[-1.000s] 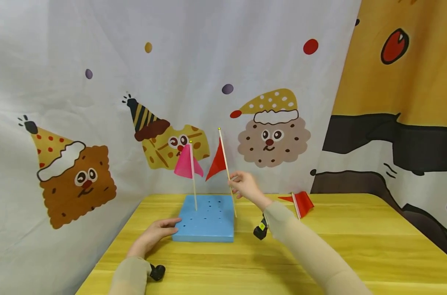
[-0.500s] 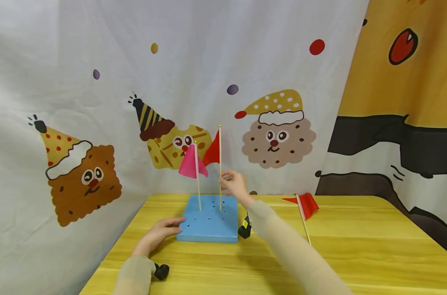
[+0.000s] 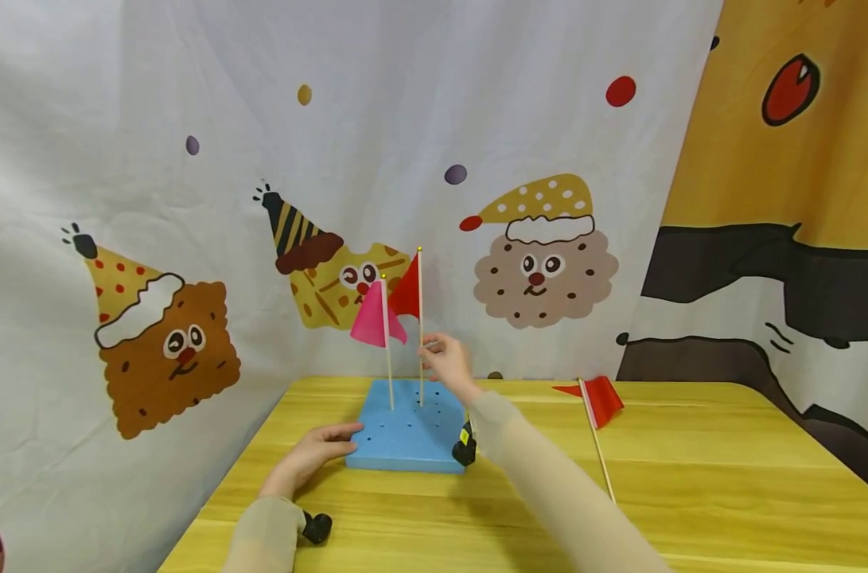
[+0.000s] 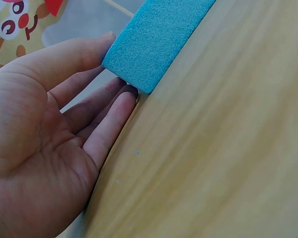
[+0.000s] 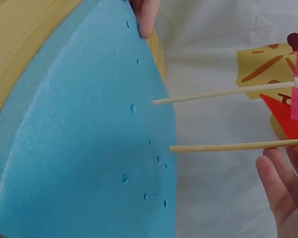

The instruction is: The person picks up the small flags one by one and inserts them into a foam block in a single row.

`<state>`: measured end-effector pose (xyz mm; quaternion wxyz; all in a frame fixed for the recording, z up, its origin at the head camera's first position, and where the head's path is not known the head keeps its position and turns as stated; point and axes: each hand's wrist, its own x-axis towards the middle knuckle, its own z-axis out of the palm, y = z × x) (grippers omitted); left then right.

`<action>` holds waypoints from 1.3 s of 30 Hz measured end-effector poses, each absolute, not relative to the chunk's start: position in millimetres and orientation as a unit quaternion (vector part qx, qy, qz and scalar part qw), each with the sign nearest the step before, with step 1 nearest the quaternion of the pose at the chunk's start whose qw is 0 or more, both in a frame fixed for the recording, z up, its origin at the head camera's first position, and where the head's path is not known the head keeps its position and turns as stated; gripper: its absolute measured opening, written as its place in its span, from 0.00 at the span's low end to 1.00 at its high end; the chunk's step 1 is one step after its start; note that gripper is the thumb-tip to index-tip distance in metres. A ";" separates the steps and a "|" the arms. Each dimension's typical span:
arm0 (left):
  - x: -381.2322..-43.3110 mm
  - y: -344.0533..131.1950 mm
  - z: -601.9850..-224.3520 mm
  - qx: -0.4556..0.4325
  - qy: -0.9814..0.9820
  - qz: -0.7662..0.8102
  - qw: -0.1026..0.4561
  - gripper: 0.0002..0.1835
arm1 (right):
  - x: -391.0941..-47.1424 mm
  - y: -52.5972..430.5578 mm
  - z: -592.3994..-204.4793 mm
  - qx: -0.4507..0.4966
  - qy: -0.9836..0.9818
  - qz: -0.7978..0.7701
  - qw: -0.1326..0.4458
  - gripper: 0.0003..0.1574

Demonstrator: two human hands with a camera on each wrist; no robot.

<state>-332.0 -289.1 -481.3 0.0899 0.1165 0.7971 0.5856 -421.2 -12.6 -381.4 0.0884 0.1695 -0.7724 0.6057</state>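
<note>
1. Fingers of the right hand [image 3: 449,364] pinch the stick [image 5: 228,147] of a red flag [image 3: 409,290]; the grip is narrow, with just that thin stick between thumb and fingertips.
2. The red flag stands nearly upright over the back part of a blue block [image 3: 419,450]. The lower end of the stick appears at the top of the block; whether it sits in a hole, I cannot tell.
3. The left hand [image 3: 312,454] touches the left edge of the blue block, its grip loose and spread, fingers extended.
4. A pink flag [image 3: 371,318] stands in the block just left of the red flag, and small holes [image 5: 132,108] dot the top around them.
5. The blue block lies flat on a wooden surface [image 3: 691,477].
6. Another red flag [image 3: 603,402] lies on the surface to the right, well apart from the block.
7. Behind everything hangs a pale curtain [image 3: 534,79] printed with cartoon biscuits in hats.
</note>
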 end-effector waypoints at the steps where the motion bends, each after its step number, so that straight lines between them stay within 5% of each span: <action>1: -332.1 -289.2 -481.1 0.117 0.796 0.587 0.090 0.27 | -422.0 -13.4 -382.5 0.172 -0.771 0.607 0.089 0.11; 39: -329.9 -287.0 -478.7 0.121 0.793 0.592 0.085 0.27 | -426.9 -24.8 -402.8 0.186 -0.767 0.609 0.084 0.10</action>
